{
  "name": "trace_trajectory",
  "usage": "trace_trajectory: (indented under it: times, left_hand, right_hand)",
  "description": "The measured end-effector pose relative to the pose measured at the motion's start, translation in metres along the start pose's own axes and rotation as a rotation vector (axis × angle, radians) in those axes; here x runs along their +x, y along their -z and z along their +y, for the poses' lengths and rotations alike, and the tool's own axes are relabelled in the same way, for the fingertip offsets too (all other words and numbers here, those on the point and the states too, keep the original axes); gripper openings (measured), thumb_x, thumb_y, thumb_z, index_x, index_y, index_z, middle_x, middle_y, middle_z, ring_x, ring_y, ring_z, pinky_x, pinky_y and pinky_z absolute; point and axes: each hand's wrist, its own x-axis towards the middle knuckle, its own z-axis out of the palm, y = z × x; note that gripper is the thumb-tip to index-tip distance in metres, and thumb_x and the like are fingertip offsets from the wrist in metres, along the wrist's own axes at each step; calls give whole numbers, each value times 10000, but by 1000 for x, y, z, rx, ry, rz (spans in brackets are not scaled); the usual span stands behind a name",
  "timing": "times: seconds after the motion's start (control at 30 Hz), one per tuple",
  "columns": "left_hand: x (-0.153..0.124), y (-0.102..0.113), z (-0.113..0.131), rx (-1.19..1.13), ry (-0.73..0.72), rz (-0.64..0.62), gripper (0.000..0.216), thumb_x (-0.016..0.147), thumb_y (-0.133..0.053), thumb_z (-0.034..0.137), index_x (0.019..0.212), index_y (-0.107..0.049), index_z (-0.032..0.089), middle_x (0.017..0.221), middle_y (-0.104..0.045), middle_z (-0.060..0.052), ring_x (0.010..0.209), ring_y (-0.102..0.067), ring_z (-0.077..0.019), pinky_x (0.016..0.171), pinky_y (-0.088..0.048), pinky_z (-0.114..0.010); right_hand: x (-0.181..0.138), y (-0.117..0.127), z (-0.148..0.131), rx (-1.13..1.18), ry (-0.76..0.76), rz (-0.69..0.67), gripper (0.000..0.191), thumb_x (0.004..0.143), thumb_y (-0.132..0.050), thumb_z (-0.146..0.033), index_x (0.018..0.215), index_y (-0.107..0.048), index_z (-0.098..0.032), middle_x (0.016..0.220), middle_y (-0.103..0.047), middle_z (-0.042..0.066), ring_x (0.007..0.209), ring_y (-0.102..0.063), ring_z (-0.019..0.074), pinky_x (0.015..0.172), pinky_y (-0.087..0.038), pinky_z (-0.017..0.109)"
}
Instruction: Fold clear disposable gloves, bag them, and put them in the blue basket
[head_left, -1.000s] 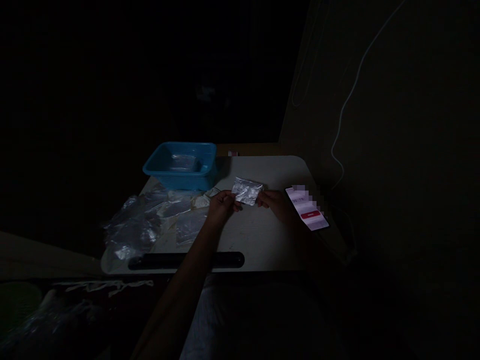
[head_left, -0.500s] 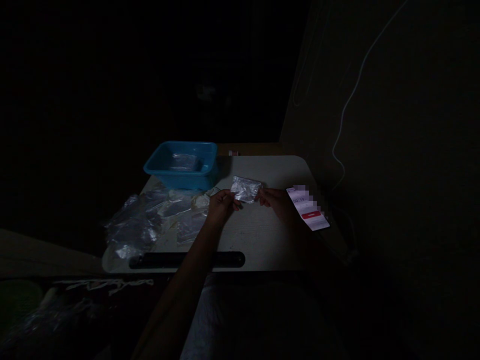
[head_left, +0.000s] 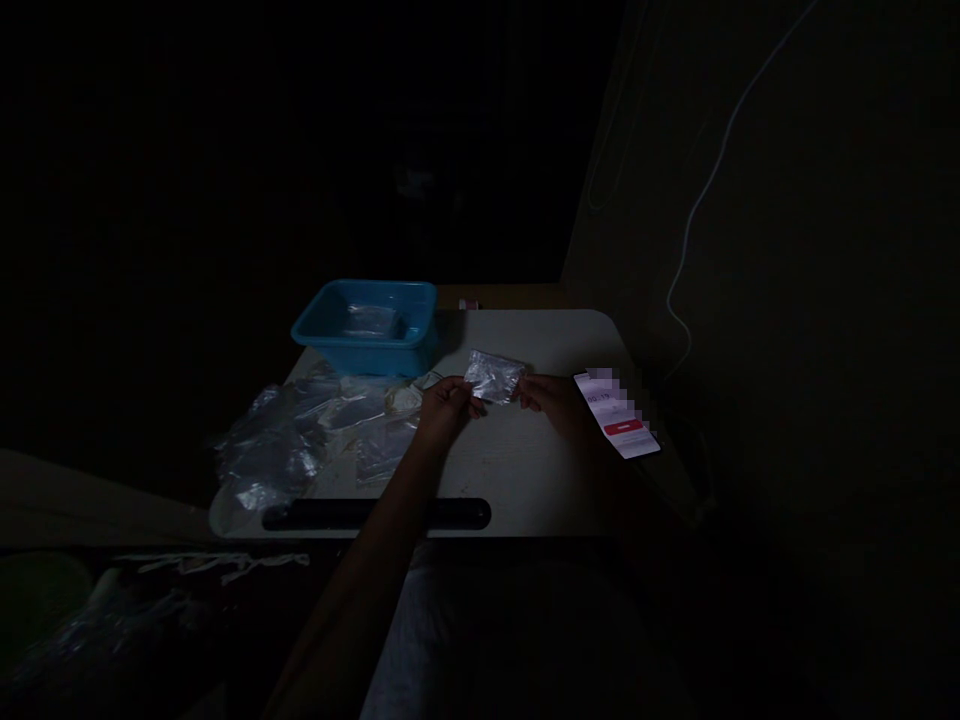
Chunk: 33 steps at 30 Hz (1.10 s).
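Over the middle of the white table, a small clear plastic bag, folded flat and shiny, is stretched between both hands. My left hand pinches its left edge and my right hand its right edge. Whether anything lies inside the bag I cannot tell in the dim light. More clear plastic bags lie in a loose heap to the left of my left hand. Some flat plastic pieces rest beside my left forearm.
A blue plastic basin stands at the back left, with a clear plastic packet inside. On the right lies a lit phone. A black strip runs along the table's front edge. A white cable hangs down the right wall.
Both hands keep hold of the plastic bag almost unmoved. The view has shifted very slightly.
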Motion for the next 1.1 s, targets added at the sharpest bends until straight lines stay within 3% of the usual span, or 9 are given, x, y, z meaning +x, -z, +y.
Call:
trace_trajectory:
  times: [0.47,0.67,0.97,1.1]
  left_hand:
    - [2,3,-4,29,0,-10,239,601,-655,322,691,-521,146,479,-602,25,380,-530,-97,445,-418,-225]
    - [1,2,-5,99,16,-6,263,610,-652,359,704,-525,149,481,-593,32,379,-518,-89,437,-407,-214]
    - [1,5,-8,154,-4,-103,242,630,-642,354,706,-560,139,517,-601,10,397,-514,-86,456,-420,-223]
    - [1,3,-8,93,18,-86,215,609,-645,335,660,-558,146,501,-577,19,402,-509,-87,459,-416,-227]
  right_hand:
    - [0,-2,-4,-12,-35,18,307,718,-469,-418,657,-612,-153,548,-508,-17,504,-417,84,499,-299,228]
    - [-3,-2,-12,-72,-19,1,303,698,-449,-392,510,-521,-165,503,-472,-17,512,-419,89,519,-325,232]
    - [-3,-6,-19,-75,-98,-7,238,660,-548,-380,661,-589,-146,564,-541,-9,550,-470,100,513,-340,221]
    - [-2,-4,-17,-46,-99,15,223,658,-543,-357,657,-596,-141,554,-545,-12,538,-480,97,512,-353,217]
